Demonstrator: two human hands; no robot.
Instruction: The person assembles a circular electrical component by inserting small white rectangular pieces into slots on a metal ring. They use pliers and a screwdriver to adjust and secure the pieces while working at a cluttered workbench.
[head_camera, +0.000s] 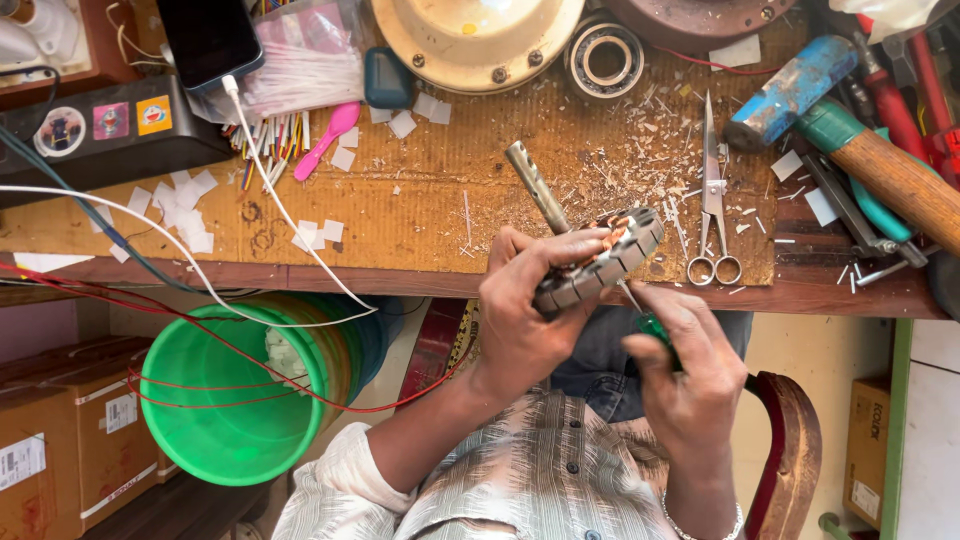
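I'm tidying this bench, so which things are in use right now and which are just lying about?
In use:
left hand
motor core with its shaft
right hand
green-handled screwdriver

Lying about:
scissors
hammer
phone
pink spoon
bearing
green bucket

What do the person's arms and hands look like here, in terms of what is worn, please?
Both hands are bare, with no gloves. The left arm has a pale striped shirt sleeve rolled up near the elbow. The right wrist wears a thin silver beaded bracelet.
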